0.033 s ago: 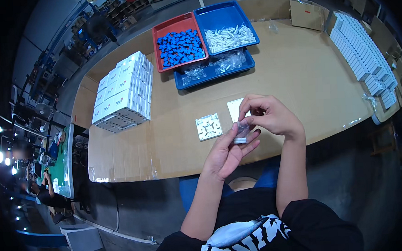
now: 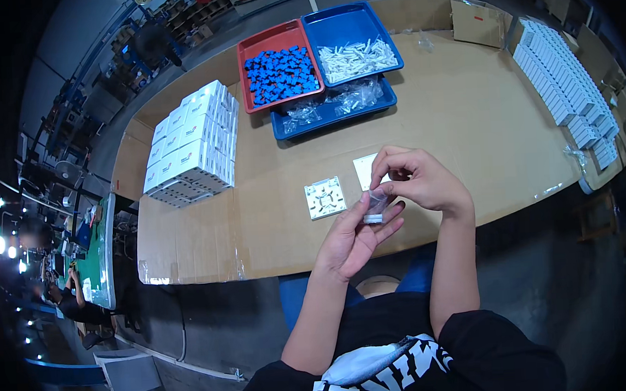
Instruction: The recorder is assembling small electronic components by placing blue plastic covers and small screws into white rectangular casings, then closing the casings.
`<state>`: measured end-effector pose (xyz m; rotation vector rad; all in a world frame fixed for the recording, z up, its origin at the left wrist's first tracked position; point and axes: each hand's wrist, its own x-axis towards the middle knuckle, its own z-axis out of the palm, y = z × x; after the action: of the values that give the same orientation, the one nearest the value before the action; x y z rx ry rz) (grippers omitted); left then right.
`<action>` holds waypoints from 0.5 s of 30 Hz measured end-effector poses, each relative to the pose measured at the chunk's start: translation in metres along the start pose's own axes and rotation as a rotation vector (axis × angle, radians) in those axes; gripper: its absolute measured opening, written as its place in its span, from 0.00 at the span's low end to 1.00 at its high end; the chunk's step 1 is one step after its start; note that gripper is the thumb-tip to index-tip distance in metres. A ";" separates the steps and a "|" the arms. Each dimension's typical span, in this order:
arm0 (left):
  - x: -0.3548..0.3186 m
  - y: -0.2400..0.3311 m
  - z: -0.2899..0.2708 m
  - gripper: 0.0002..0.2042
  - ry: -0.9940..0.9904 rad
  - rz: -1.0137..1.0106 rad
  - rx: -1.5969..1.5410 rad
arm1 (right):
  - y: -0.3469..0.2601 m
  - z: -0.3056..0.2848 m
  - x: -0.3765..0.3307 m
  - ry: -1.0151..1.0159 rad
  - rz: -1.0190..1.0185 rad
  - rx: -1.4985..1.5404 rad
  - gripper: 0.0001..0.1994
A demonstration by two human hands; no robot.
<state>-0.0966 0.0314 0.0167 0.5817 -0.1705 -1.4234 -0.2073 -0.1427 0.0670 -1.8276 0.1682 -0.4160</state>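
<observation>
In front of me, a small clear plastic bag (image 2: 378, 205) hangs between my two hands, with short white sticks (image 2: 374, 219) lying in its bottom. My left hand (image 2: 349, 244), palm up, pinches the bag near its top between thumb and fingers. My right hand (image 2: 425, 181) closes thumb and fingertips on the bag's upper edge. On the table to the left of the bag lies an open white square plastic box half (image 2: 326, 197) with moulded inner parts. Just beyond my right fingers is a flat white square cover (image 2: 363, 169), partly hidden by that hand.
A red tray (image 2: 244, 77) of blue connectors and a blue tray (image 2: 353, 16) of white sticks rest over another blue tray (image 2: 285, 130) with plastic bags. Stacked white boxes (image 2: 183, 149) stand left, rows of white pieces (image 2: 566, 87) right. A person (image 2: 82, 307) sits far left.
</observation>
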 end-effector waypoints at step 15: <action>-0.002 0.002 0.002 0.23 0.145 0.048 0.313 | 0.000 -0.002 -0.005 -0.197 0.030 -0.048 0.10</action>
<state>-0.0964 0.0329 0.0194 0.9296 -0.2926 -1.3111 -0.2123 -0.1424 0.0667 -1.8992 0.0705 -0.2105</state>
